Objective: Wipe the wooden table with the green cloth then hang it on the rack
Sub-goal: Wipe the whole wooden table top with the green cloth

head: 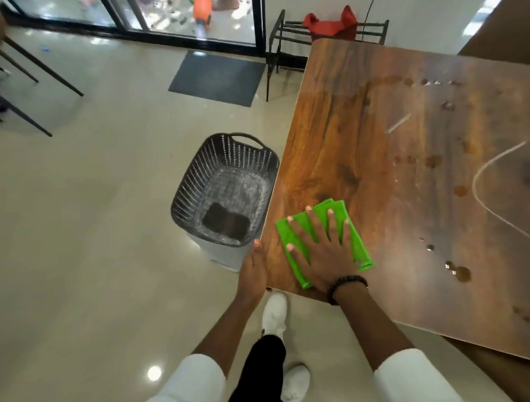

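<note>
A folded green cloth [360, 247] lies flat on the near left corner of the wooden table [391, 154]. My right hand [322, 253] presses down on the cloth with fingers spread. My left hand [252, 273] rests against the table's left edge at that corner, holding nothing. Brown drops and wet streaks dot the table's right half. A black metal rack [285, 34] stands on the floor beyond the table's far edge.
A dark grey plastic basket [197, 185] stands on the floor right beside the table's left edge, with something dark at its bottom. A red cloth [331, 25] hangs on the rack. A dark doormat [217, 77] lies before the glass door. Chair legs [28, 76] stand far left.
</note>
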